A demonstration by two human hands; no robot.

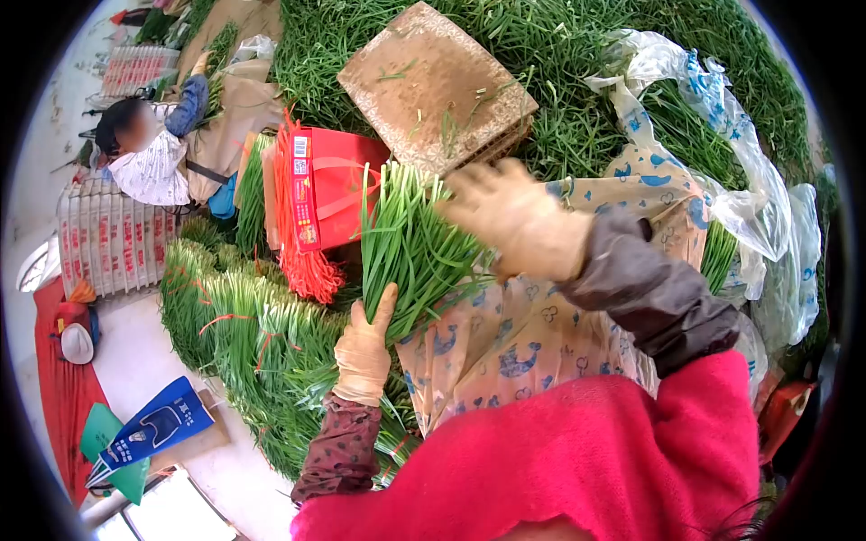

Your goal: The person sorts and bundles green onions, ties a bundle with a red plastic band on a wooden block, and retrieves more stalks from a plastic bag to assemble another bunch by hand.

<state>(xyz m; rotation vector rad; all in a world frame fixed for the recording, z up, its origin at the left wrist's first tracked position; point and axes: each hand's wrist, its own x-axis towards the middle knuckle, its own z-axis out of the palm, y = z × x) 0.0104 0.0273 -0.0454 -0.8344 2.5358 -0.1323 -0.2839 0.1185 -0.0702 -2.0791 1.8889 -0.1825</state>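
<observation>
Head view: my left hand (363, 352) grips the lower leaves (408, 302) of the green bunch (415, 243) before me, its long axis running up to pale ends (408, 180) near the brown board (433, 86), where my blurred right hand (519, 216) is nearer, loosely spread, contact unclear.

The brown block (433, 81) at far centre has a matt, rough, worn top. The red bag (336, 233) looks like matt cloth, its printed panel (305, 203) glossy. The stalks (410, 252) are smooth with a light sheen. The right sleeve cover (645, 284) looks slick and creased (it catches the light), the near garment (559, 451) fuzzy knit, the sheet (776, 216) at right thin, glossy, see-through plastic.
</observation>
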